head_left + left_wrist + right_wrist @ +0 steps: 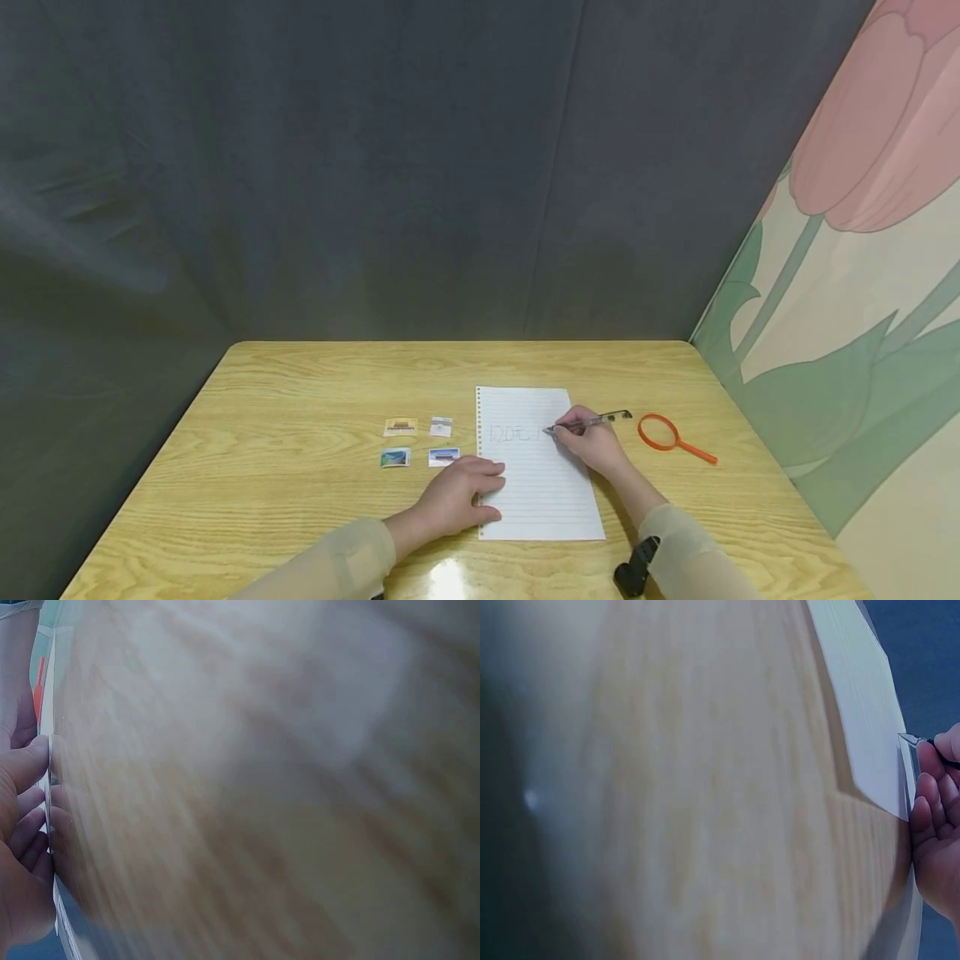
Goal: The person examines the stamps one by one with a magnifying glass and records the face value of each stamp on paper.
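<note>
From where I stand, the person's right hand (594,443) pinches a clear-barrelled pen with a black clip (613,417), its tip on a ruled loose-leaf sheet (540,496) lying at the middle of the wooden table (285,417); faint handwriting (508,433), which looks like "120元" and one more stroke, runs left of the tip. The left hand (459,493) rests across the sheet's hole-punched left edge, fingers loosely extended and thumb spread away from them.

Just beyond that hand lie four stamp-like pictures in two rows: a yellow one (401,427) and a greyish one (441,427) at the back; a blue-green one (395,457) and a blue-and-white one (444,457) in front; whether the left hand touches this last, I cannot tell. An orange magnifying glass (677,442) lies right of the right hand, apart from it; a dark curtain (405,167) hangs behind; a tulip mural (862,292) covers the right-hand wall.
</note>
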Tool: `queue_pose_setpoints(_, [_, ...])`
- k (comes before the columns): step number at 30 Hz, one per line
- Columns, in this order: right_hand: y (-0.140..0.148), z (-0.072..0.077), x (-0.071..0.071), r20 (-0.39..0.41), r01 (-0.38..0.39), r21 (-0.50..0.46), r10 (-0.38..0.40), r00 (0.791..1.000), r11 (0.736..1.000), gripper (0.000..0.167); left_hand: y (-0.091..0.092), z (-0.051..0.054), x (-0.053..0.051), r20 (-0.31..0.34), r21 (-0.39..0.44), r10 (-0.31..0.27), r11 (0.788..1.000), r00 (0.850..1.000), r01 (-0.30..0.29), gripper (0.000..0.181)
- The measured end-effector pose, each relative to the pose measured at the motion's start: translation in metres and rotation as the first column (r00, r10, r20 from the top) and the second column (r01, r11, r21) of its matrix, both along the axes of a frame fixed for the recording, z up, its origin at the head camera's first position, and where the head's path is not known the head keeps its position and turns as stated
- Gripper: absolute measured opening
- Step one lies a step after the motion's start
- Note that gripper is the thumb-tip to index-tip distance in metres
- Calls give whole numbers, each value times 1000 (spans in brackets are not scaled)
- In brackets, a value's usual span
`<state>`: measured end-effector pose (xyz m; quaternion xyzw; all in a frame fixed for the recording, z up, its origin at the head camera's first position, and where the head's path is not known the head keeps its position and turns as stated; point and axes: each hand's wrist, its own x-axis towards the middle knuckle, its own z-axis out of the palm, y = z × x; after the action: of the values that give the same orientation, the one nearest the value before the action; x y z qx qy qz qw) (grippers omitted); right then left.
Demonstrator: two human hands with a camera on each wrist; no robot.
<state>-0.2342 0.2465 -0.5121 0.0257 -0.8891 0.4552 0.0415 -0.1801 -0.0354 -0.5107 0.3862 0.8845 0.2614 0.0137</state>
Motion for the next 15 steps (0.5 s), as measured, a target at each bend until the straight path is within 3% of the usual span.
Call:
queue_pose_setpoints(8, [4,-3,-1,-26,-23,-18,23,999,1000,5,0,2,1,-5,-8,5,1000,1000,-5,46])
queue_pose_setpoints(15, [9,-3,0,-40,-99,-38,98,994,994,6,0,2,2,-12,-17,2,1000,1000,-2,47])
